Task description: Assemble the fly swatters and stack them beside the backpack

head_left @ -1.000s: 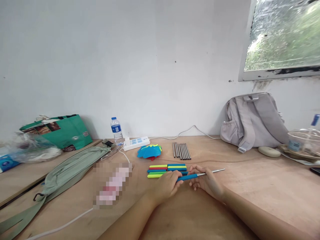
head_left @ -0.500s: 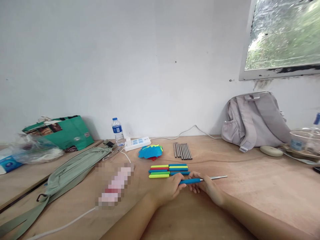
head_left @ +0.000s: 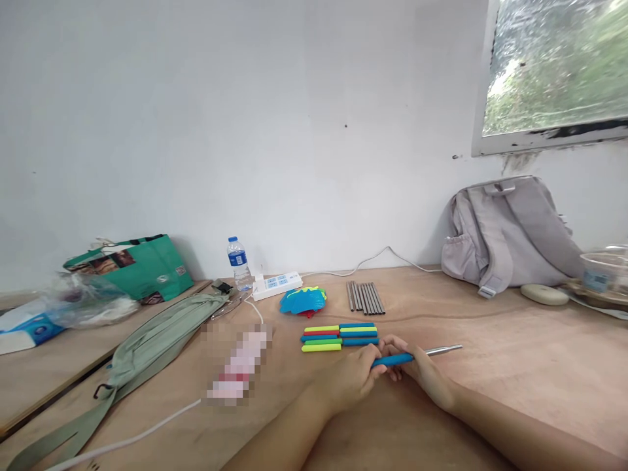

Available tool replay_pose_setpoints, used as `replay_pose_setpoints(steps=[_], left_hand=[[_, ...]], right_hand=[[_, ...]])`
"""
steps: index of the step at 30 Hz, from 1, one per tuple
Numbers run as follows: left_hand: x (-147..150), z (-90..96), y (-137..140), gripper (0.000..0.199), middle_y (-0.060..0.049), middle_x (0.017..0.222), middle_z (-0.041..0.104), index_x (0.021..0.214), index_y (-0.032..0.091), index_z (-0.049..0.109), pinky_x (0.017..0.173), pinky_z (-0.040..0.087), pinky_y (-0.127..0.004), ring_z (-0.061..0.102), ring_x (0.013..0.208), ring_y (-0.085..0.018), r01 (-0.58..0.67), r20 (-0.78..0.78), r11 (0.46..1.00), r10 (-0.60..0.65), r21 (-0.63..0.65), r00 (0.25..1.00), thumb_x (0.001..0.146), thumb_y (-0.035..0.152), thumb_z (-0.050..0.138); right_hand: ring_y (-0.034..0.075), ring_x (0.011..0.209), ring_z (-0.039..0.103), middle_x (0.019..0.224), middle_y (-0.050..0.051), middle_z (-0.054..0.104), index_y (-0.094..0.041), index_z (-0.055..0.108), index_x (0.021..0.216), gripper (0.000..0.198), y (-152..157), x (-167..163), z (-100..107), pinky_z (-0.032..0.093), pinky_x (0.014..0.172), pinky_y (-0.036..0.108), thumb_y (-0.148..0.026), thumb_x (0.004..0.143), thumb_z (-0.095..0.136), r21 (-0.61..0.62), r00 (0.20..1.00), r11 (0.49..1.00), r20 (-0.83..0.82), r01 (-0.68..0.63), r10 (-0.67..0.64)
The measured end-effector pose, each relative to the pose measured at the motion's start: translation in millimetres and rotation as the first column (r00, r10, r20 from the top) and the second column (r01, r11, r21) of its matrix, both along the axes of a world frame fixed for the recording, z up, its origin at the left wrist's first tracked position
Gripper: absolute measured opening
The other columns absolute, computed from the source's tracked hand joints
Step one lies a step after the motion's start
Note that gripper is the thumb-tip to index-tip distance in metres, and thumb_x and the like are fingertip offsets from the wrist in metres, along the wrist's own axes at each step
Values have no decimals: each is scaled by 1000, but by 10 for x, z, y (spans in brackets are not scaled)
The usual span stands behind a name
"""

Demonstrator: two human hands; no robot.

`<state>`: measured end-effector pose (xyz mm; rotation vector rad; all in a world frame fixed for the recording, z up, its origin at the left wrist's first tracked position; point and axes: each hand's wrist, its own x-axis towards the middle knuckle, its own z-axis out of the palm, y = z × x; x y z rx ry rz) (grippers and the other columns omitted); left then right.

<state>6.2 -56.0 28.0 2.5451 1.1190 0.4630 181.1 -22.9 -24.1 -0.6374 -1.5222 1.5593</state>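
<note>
A blue-handled metal rod (head_left: 396,360) lies across both hands, its silver shaft narrowing toward the right. My left hand (head_left: 350,381) is closed on the left end of the blue handle. Around the place where handle meets shaft, my right hand (head_left: 426,374) is closed, thumb in front and fingers partly hidden behind. Just beyond my hands lie several coloured handles (head_left: 321,348) in two columns, yellow, red, green and blue. Farther back are a row of grey metal tubes (head_left: 366,298) and a pile of blue, scalloped plastic pieces (head_left: 301,301) with yellow and red edges showing.
A white power strip (head_left: 277,285) and a water bottle (head_left: 239,265) stand by the wall. To the left are a grey-green strap bag (head_left: 157,337), a green bag (head_left: 157,268) and a blurred-out pink item (head_left: 240,366). A grey backpack (head_left: 515,235) leans at the right.
The whole view has shifted slightly, so most things appear farther right. Both hands still hold the blue-handled rod, and my left hand sits a little closer to my right.
</note>
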Motion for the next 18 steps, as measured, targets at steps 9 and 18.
replay_pose_setpoints(steps=[9,18], left_hand=[[33,-57,44,19,-4,93,57,95,20,42,68,41,-26,53,81,-16,34,63,999,-34,12,997,88,30,27],[-477,-63,485,16,-6,88,46,88,18,48,80,39,-32,46,86,-17,-414,446,824,226,386,866,84,22,33]], right_hand=[[12,50,41,60,0,47,-19,50,71,36,-5,0,60,34,49,25,-53,73,38,-13,998,999,-54,41,-42],[8,38,35,53,-3,41,-20,40,58,24,227,175,146,21,32,20,-40,73,40,-320,922,922,-243,217,-301]])
